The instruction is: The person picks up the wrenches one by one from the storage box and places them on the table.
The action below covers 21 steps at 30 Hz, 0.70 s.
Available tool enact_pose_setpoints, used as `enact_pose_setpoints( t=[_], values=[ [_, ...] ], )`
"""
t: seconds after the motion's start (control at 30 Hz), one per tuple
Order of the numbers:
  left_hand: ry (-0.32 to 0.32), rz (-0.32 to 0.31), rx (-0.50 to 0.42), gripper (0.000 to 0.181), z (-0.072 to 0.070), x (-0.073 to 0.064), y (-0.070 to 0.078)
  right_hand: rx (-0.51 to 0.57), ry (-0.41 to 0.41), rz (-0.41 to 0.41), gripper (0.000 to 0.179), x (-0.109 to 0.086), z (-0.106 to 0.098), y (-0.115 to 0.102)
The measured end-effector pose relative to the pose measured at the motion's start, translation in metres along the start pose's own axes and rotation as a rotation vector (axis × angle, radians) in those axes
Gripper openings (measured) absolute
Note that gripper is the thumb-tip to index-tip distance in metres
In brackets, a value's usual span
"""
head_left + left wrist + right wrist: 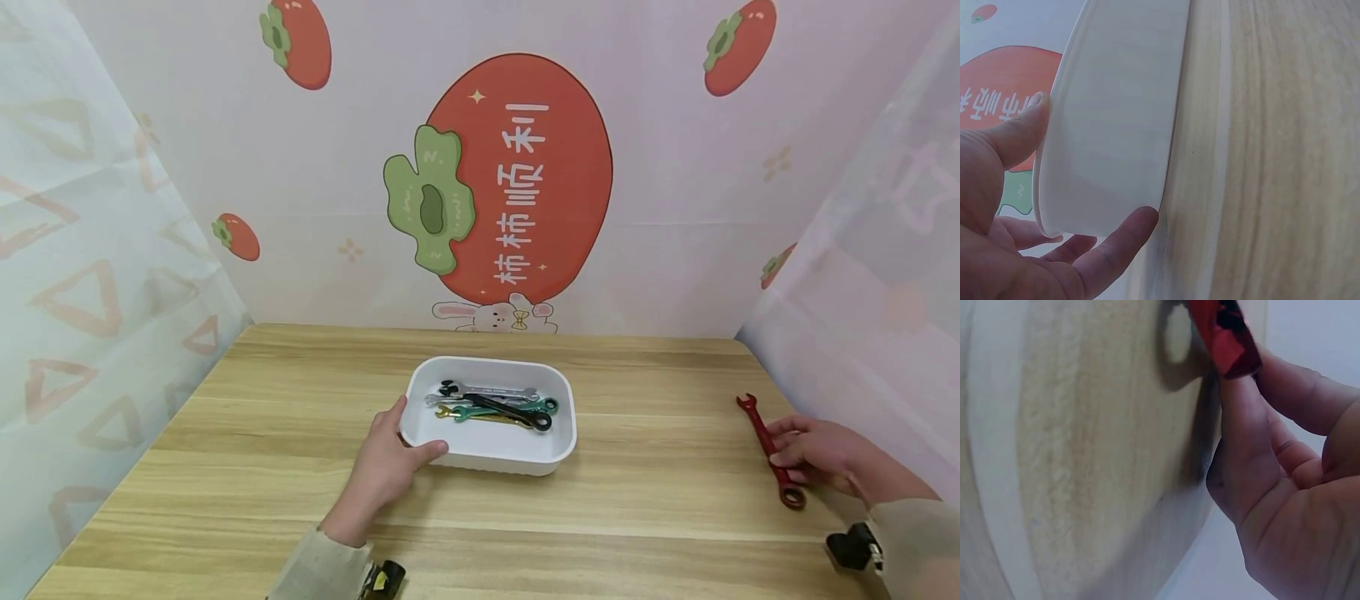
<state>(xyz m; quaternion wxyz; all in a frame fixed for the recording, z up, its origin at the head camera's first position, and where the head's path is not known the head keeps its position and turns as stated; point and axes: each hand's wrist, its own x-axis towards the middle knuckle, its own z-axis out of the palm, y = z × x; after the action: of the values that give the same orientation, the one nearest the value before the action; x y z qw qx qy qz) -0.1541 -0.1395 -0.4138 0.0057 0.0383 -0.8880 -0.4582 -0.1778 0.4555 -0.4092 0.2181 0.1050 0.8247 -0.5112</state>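
A white plastic box (487,463) stands mid-table with several combination wrenches inside: a black wrench (510,409), a green wrench (551,406), a silver wrench (498,391) and a gold one partly hidden beneath. My left hand (384,468) grips the box's left end, thumb at the rim and fingers round the corner; the left wrist view shows a fingertip low on the wall (1113,119). Far to the right, my right hand (819,454) pinches a red combination wrench (759,427) by its shank, open end pointing away and ring end nearer me. Its shadow falls on the wood in the right wrist view.
The wooden table (660,525) is enclosed by a patterned back sheet (675,208) and side sheets on the left (112,275) and right (877,275). My right hand is near the right sheet. Each wrist carries a small black camera mount.
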Motion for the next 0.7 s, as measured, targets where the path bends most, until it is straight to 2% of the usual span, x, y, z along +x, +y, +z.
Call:
enact_pose_setpoints(
  t=[0.33, 0.7],
  values=[
    [-0.004, 0.002, 0.006, 0.101, 0.0, 0.0, 0.0, -0.086, 0.062, 0.054, 0.052, 0.009, -0.007, 0.012],
    [-0.001, -0.001, 0.013, 0.101, 0.0, 0.001, 0.0, -0.198, 0.094, 0.058, 0.046, 0.001, 0.001, 0.0]
  ],
)
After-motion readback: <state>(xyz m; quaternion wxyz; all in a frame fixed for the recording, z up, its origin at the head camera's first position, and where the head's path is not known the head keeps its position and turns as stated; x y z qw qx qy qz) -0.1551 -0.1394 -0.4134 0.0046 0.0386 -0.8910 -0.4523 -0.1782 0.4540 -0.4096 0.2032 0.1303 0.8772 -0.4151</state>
